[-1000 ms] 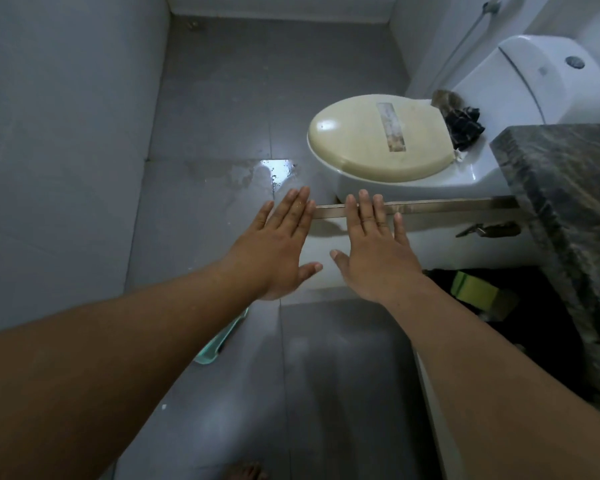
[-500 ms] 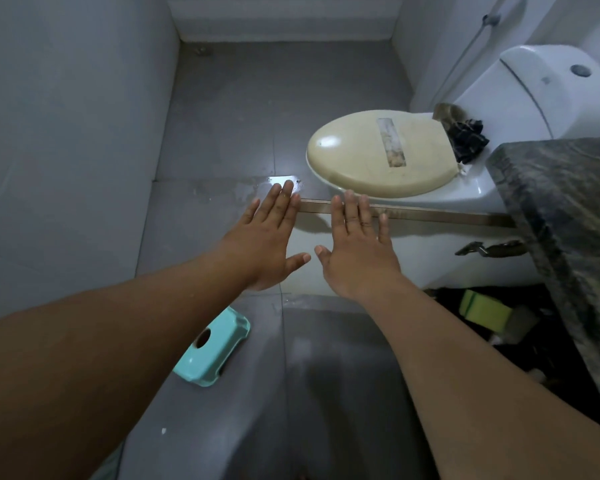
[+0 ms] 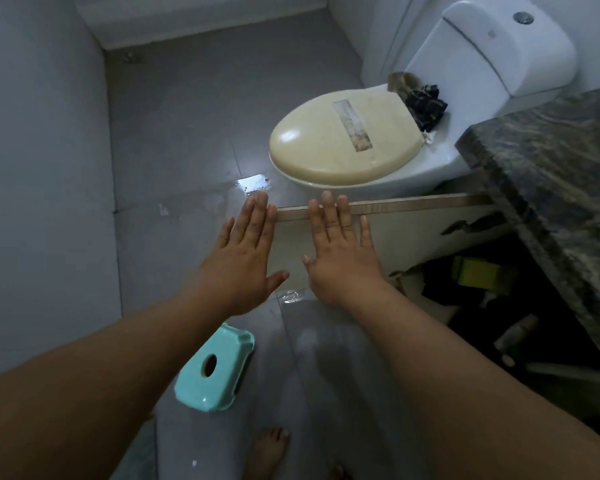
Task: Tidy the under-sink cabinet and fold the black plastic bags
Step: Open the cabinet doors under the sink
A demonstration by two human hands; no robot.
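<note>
The under-sink cabinet (image 3: 506, 306) gapes open at the right of the frame beneath the stone desk (image 3: 551, 188), dark bags and a green pack jumbled inside, its door (image 3: 395, 230) swung out towards frame centre with its long top edge running left to right. I have both grips released and flat, grasping nothing: my right hand (image 3: 340, 251) hovers in front of that door edge and lies nearer the opening, my left hand (image 3: 246, 254) further left over the floor. So the cabinet lies right and below, with the toilet (image 3: 340, 143) beyond and a teal stool (image 3: 215, 368) lower down.

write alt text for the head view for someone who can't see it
Two bare open hands, left hand and right hand, stretch out flat before an open white cabinet door, beside a white toilet with closed cream lid; a small teal plastic stool stands below.
</note>
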